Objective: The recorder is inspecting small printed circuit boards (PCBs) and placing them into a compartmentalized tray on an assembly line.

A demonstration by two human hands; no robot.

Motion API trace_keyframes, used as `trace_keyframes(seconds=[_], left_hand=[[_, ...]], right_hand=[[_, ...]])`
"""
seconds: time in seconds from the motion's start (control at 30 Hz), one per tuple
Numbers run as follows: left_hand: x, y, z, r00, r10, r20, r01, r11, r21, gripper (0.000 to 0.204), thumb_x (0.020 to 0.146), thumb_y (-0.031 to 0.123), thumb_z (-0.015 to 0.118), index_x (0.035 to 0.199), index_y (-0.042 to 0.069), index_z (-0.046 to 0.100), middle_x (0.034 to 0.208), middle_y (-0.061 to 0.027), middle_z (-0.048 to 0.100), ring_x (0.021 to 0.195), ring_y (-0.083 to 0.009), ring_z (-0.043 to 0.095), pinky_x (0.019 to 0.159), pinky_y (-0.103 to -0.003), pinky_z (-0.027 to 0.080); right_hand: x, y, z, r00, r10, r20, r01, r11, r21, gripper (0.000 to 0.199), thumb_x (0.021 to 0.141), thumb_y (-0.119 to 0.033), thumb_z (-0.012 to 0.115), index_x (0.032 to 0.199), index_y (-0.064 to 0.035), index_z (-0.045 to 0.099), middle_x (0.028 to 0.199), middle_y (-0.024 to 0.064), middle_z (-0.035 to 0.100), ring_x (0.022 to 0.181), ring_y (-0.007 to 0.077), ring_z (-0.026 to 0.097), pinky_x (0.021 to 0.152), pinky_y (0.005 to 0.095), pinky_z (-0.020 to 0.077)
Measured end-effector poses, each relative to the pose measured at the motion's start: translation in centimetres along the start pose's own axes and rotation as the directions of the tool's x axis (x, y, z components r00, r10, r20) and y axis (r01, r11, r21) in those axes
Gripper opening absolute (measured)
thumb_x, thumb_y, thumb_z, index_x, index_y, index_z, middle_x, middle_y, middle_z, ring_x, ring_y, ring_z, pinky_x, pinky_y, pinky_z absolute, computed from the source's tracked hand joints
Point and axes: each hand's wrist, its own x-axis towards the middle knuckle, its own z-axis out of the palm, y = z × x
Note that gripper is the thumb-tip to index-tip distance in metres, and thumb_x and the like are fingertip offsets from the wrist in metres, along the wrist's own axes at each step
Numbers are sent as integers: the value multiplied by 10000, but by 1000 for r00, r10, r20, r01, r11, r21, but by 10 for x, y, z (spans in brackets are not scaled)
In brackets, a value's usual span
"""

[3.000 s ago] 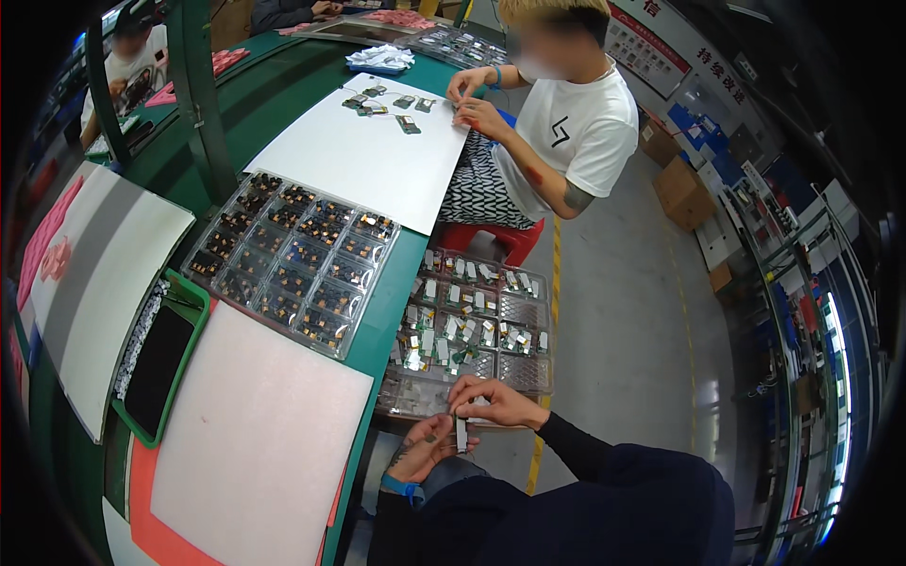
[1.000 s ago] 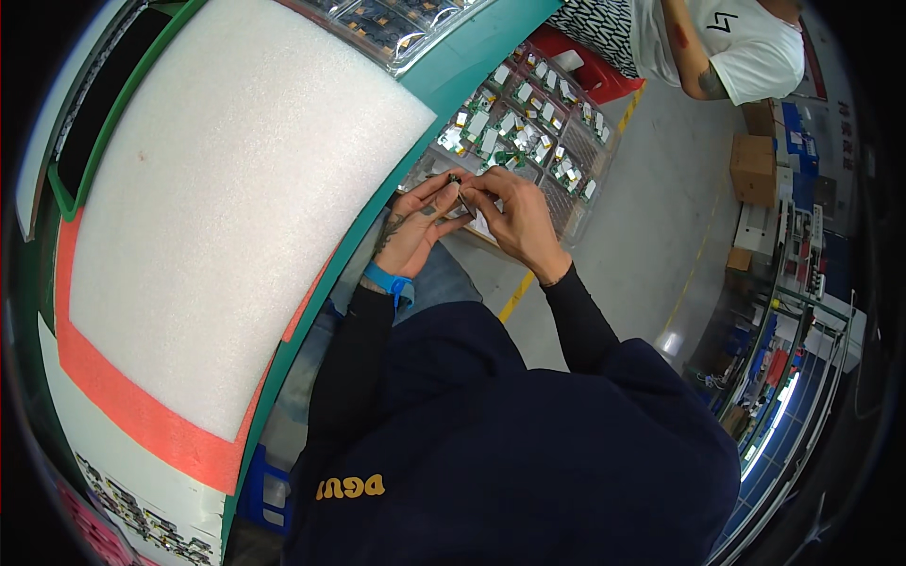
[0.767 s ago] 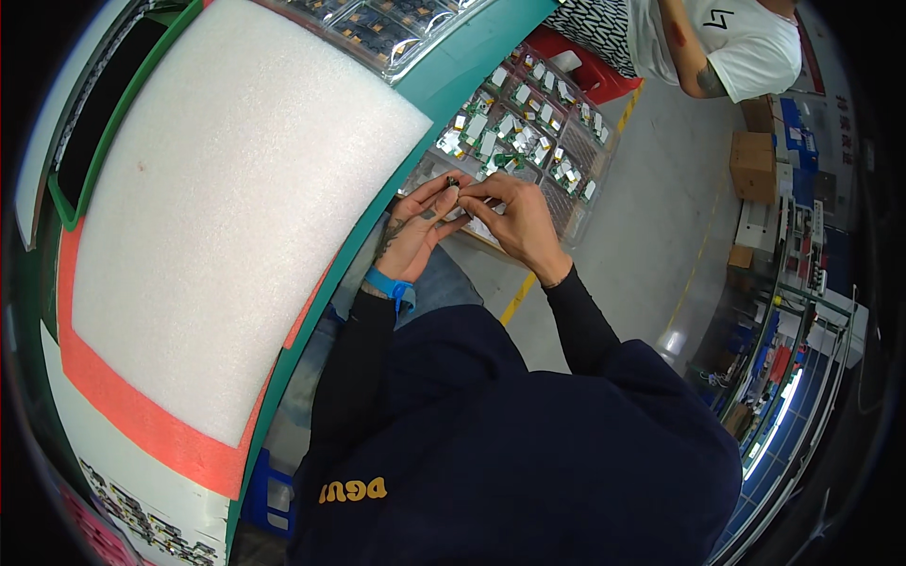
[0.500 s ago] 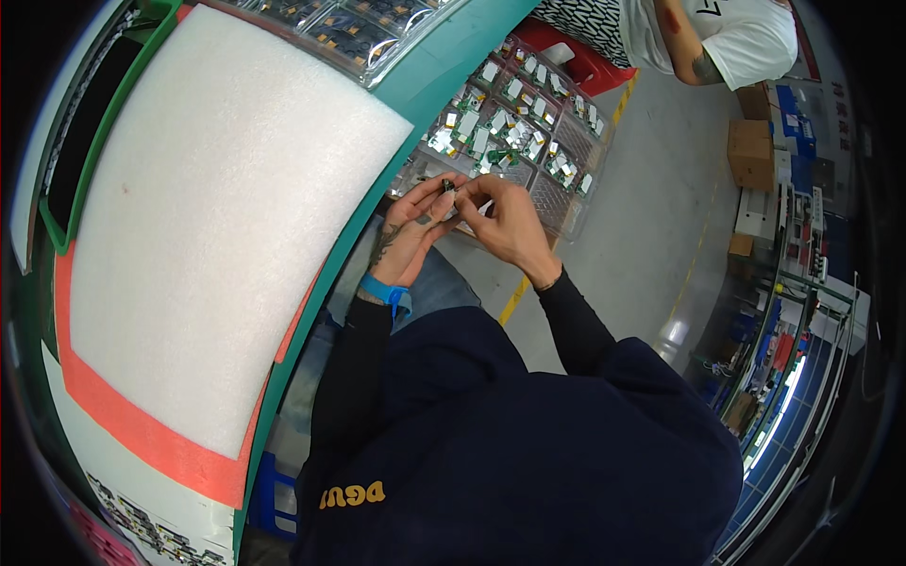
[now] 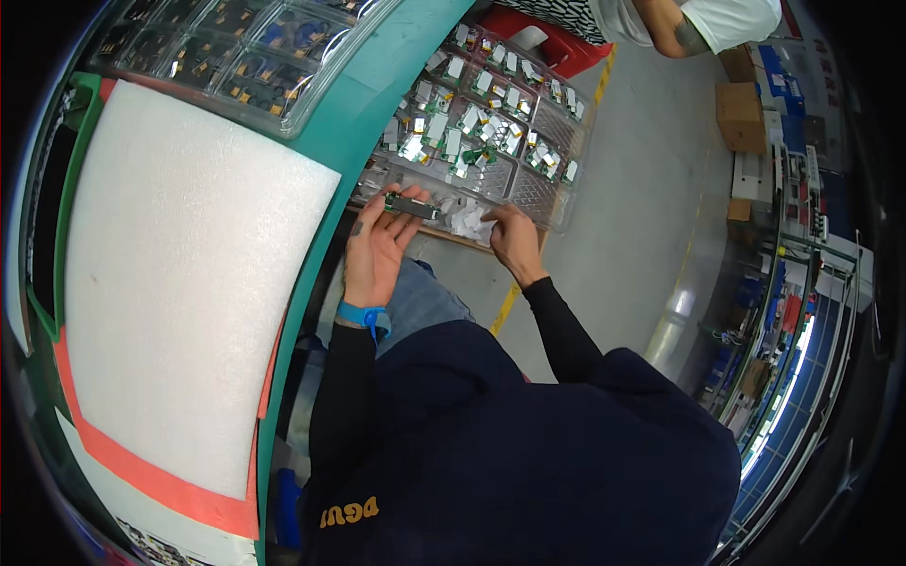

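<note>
My left hand [image 5: 376,253], palm up with a blue wrist strap below it, holds a small circuit board [image 5: 412,206] by its end. The board is narrow, with a dark flat block along it and green at one end. To its right, my right hand [image 5: 515,242] is closed in a pinch beside crumpled white scraps [image 5: 466,221]. What its fingertips hold, if anything, is too small to make out. Beyond both hands lies a clear plastic tray [image 5: 559,201] with several compartments. Green circuit boards with silver parts [image 5: 453,143] fill many of them.
A green-edged bench [image 5: 351,104] on the left carries a white foam sheet [image 5: 189,283] over a red mat. Another clear tray [image 5: 300,115] of dark parts sits at its far end. A person [image 5: 703,28] is near a red stool [image 5: 557,47]; shelving [image 5: 774,311] stands right.
My hands have drawn apart. The board now lies exposed across my left fingers, and my right hand has moved right to the white scraps. The whole view has shifted.
</note>
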Motion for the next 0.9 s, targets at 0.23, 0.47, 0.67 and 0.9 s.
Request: trace_keyframes(seconds=[0.23, 0.47, 0.67, 0.9], left_hand=[[-1, -5, -10, 995, 91, 45, -96, 986, 134, 368, 1031, 150, 525, 1371, 10, 535, 1410, -221, 596, 1289, -274, 592, 1113, -352, 458], [-14, -7, 11, 986, 84, 145, -134, 913, 384, 421, 1022, 110, 516, 1430, 7, 495, 1412, -238, 583, 1225, -267, 612, 1103, -362, 464], [-14, -1, 11, 981, 17, 194, -78, 947, 312, 461, 1046, 127, 495, 1483, -10, 439, 1374, -272, 598, 1218, -347, 641, 1103, -412, 486], [-12, 8, 10, 984, -1, 177, -51, 956, 288, 445, 1068, 152, 461, 1477, -22, 427, 1342, -283, 612, 1217, -382, 647, 1079, -431, 509]], right_hand=[[32, -128, -54, 691, 249, 678, -655, -179, 734, 246, 1001, -162, 655, 1096, 57, 717, 864, 120, 718, 690, 180, 699, 611, 264, 560], [53, -122, -70, 839, 352, 414, -495, 181, 850, 227, 1001, -150, 677, 1082, 49, 747, 859, 74, 706, 699, 127, 654, 632, 245, 553], [133, -129, -202, 989, 103, -110, -23, 824, 566, 156, 968, -111, 694, 1002, 12, 784, 811, 16, 668, 615, 78, 525, 567, 221, 459], [292, -193, -315, 918, -172, -356, 326, 840, 433, 259, 968, -256, 720, 1038, -20, 802, 767, 14, 673, 620, 69, 540, 576, 192, 428]])
